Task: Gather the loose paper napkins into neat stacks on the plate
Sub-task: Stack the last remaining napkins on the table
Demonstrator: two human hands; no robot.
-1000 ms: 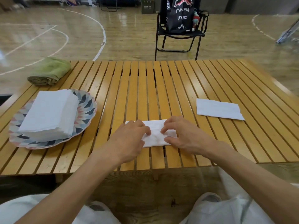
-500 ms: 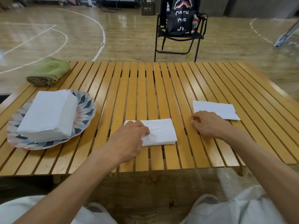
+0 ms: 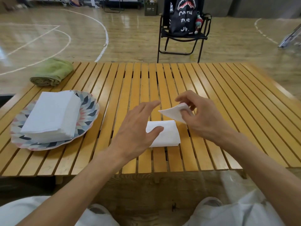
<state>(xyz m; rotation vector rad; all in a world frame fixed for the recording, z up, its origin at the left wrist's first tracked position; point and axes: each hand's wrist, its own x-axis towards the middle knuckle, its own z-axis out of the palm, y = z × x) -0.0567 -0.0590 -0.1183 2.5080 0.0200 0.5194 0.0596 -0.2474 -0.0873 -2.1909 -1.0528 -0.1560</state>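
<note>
While a folded napkin (image 3: 169, 136) lies flat on the slatted wooden table (image 3: 211, 111), near its front edge, a second napkin (image 3: 175, 113) is pinched between the thumb and fingers of the right hand (image 3: 202, 118) and held tilted in the air just above and behind the flat one. The left hand (image 3: 138, 128) is held with fingers spread and extended, its thumb laid over the left edge of the flat napkin; whether it presses down cannot be told. A thick napkin stack (image 3: 52, 115) is seen resting on the patterned plate (image 3: 88, 110) at the table's left side, well apart from both hands. A rolled green towel (image 3: 52, 72) is placed behind the plate, at the far left corner.
</note>
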